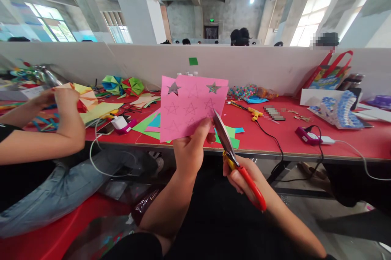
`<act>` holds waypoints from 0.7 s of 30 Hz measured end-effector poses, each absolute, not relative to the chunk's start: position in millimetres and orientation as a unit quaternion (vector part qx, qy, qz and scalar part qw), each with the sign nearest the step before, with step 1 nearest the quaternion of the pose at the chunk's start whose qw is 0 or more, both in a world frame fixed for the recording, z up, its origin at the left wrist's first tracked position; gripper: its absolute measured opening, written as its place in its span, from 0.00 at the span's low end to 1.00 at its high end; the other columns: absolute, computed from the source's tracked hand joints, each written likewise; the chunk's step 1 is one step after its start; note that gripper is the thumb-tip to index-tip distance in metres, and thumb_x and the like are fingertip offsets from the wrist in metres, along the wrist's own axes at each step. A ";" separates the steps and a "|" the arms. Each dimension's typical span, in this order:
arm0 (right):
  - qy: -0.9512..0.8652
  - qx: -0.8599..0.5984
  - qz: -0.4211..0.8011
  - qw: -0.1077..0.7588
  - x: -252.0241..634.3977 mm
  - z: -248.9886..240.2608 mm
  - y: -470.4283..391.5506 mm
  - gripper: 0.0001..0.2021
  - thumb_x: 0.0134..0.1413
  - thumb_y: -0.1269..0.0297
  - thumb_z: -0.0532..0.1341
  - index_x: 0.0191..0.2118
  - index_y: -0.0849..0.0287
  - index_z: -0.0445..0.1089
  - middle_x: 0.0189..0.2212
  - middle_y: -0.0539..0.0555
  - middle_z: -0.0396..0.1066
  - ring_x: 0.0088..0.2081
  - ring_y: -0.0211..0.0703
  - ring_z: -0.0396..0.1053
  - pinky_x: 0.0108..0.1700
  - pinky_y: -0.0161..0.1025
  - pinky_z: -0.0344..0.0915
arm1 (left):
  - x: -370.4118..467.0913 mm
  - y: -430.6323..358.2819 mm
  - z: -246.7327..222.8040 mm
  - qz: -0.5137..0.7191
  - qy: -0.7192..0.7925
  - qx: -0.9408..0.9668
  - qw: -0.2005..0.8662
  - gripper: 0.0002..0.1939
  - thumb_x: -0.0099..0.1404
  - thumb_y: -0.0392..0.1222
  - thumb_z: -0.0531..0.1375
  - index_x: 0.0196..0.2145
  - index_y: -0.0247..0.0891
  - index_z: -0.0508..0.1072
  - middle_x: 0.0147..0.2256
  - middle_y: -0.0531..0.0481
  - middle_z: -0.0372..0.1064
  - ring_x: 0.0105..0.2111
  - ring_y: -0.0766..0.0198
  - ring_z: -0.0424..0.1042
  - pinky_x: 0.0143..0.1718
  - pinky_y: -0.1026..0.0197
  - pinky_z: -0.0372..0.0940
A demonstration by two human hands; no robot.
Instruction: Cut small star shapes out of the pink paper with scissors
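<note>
Pinched between thumb and fingers, a sheet of pink paper (177, 125) is held up by my left hand (192, 148). Two star-shaped holes show near its top edge, and several stars are drawn in pencil on the rest. My right hand (244, 176) grips scissors (225, 138) with red and yellow handles. The scissor blades point up and left, their tips at a drawn star on the sheet's right side. Whether the blades touch the paper, I cannot tell. Behind the sheet, green and blue coloured papers (236, 140) lie on the red table (253, 146).
To the right lie a yellow glue gun (255, 114), a purple power socket (308, 136) and a blue-and-white craft piece (346, 109). On the left, a co-worker's hands (65, 95) hold folded paper. A white partition (137, 60) runs along the table's back.
</note>
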State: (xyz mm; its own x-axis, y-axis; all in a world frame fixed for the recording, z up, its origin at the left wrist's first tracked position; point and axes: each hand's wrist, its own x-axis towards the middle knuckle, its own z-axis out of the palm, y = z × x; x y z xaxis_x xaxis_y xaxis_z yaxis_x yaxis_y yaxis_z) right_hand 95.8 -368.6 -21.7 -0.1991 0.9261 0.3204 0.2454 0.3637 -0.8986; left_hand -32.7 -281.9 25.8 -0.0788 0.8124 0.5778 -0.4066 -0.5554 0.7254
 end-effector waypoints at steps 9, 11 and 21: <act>-0.696 -0.421 0.376 0.444 97.0 -17.4 -372.1 0.27 0.60 0.36 0.48 0.32 0.58 0.60 0.16 0.44 0.56 0.18 0.33 0.50 0.24 0.35 0.52 | -33.3 -280.6 27.8 0.679 0.158 0.526 0.486 0.12 0.60 0.44 0.62 0.21 0.38 0.70 0.17 0.56 0.65 0.16 0.71 0.65 0.17 0.67 0.63; -0.692 -0.425 0.379 0.445 95.7 -17.5 -373.1 0.27 0.60 0.35 0.48 0.33 0.58 0.60 0.15 0.44 0.56 0.18 0.33 0.50 0.24 0.35 0.52 | -31.5 -282.0 28.0 0.687 0.153 0.509 0.496 0.10 0.60 0.43 0.62 0.23 0.38 0.71 0.19 0.56 0.67 0.17 0.71 0.66 0.16 0.67 0.62; -0.667 -0.442 0.384 0.460 97.1 -21.0 -374.6 0.27 0.59 0.35 0.50 0.31 0.58 0.61 0.16 0.44 0.54 0.18 0.33 0.49 0.22 0.34 0.48 | -35.1 -280.1 24.3 0.681 0.152 0.514 0.499 0.08 0.59 0.41 0.63 0.23 0.38 0.72 0.21 0.54 0.69 0.19 0.71 0.68 0.15 0.67 0.59</act>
